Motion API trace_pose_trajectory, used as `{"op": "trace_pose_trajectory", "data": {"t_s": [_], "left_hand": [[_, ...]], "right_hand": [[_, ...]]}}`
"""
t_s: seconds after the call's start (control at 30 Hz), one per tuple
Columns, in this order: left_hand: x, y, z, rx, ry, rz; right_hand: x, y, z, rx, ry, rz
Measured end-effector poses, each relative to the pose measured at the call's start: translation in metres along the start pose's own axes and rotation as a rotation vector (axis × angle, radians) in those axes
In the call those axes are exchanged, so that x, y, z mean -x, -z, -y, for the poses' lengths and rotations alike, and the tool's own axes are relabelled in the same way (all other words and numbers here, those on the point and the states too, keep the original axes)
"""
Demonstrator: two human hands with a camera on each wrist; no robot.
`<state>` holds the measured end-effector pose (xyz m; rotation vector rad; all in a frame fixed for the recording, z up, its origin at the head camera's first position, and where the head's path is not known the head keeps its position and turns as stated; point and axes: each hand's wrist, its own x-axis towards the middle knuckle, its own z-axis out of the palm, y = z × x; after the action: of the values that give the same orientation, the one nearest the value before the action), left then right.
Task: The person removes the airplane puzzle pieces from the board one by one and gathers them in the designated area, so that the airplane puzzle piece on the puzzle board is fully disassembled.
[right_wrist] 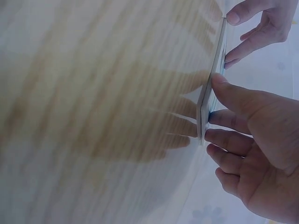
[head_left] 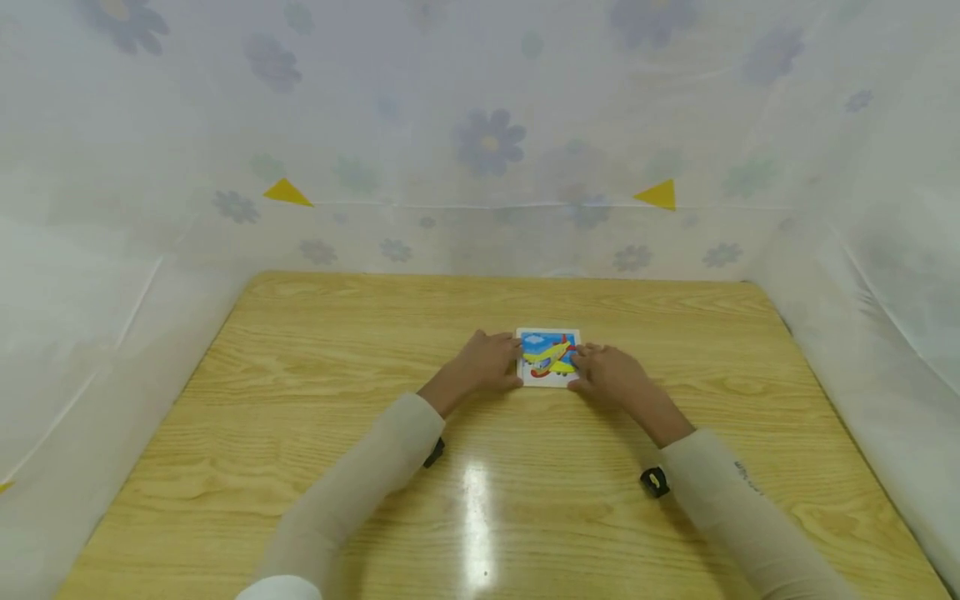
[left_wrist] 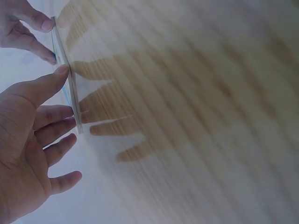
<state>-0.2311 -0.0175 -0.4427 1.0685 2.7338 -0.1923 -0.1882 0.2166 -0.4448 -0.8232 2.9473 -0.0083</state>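
A small, nearly square picture board (head_left: 546, 357) lies on the table, showing a yellow and red airplane on blue inside a white border. My left hand (head_left: 491, 361) holds its left side, thumb by the near corner and fingertips along the edge. On the opposite side my right hand (head_left: 611, 373) grips the board, with fingertips overlapping the picture's right edge. The left wrist view shows the board's thin edge (left_wrist: 72, 91) end-on, with the thumb against it and the lower fingers spread off it. In the right wrist view the edge (right_wrist: 203, 105) looks layered.
The wood-grain table (head_left: 360, 325) is glossy and reflects the hands and a light. Pale flowered sheeting (head_left: 420, 142) encloses the back and both sides. Yellow triangles (head_left: 660, 195) mark the back sheet. Dark wrist devices (head_left: 655, 482) show below the beige sleeves.
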Motion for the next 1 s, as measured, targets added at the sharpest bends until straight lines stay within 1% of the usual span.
{"op": "trace_pose_trajectory", "data": {"t_s": [0.33, 0.5, 0.57, 0.7, 0.8, 1.0], "left_hand": [[0.018, 0.000, -0.002, 0.013, -0.007, -0.027], [0.024, -0.004, -0.003, -0.003, -0.017, -0.050], [0.027, -0.006, -0.005, 0.000, -0.022, -0.054], [0.034, -0.006, -0.007, 0.013, -0.022, -0.048], [0.039, -0.006, -0.007, 0.005, -0.022, -0.048], [0.042, -0.007, -0.010, -0.012, -0.028, -0.052]], "right_hand": [[0.002, -0.001, 0.012, 0.050, 0.007, -0.023], [0.005, 0.002, 0.021, 0.039, 0.001, 0.001], [0.007, 0.002, 0.024, 0.054, 0.006, 0.005], [0.010, -0.001, 0.028, 0.115, 0.040, -0.025], [0.012, -0.003, 0.031, 0.101, 0.043, -0.048], [0.017, -0.002, 0.036, 0.060, 0.014, -0.050]]}}
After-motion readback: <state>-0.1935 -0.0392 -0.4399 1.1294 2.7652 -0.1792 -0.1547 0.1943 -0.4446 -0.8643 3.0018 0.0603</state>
